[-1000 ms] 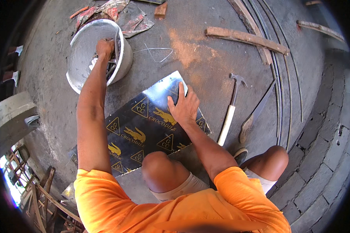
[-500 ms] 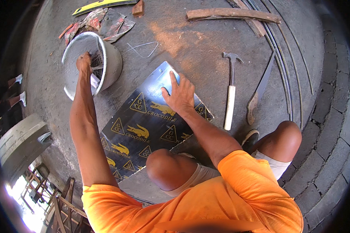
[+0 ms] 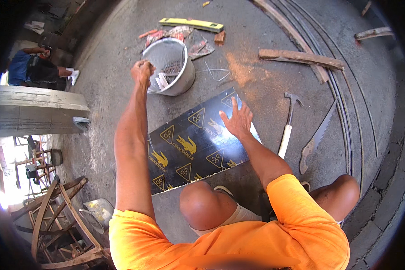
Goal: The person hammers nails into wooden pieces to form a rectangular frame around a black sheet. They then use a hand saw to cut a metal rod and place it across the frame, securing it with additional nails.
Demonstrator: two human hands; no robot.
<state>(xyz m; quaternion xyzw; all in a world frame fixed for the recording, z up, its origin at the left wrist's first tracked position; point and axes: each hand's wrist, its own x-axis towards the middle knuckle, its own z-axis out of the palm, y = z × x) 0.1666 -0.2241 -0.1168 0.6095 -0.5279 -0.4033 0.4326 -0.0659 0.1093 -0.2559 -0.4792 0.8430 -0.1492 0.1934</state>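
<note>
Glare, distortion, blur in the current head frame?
Head, centre: glare whitens part of the glossy black rectangular board by the bare right hand; head, right: fisheye bends the long dark metal rods; head, left edge: patches overexposed; head, bottom: blurred orange strip.

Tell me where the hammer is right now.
In the head view, the hammer lies on the floor right of centre, between the black board and the handsaw, its pale handle toward the lower edge.
</note>
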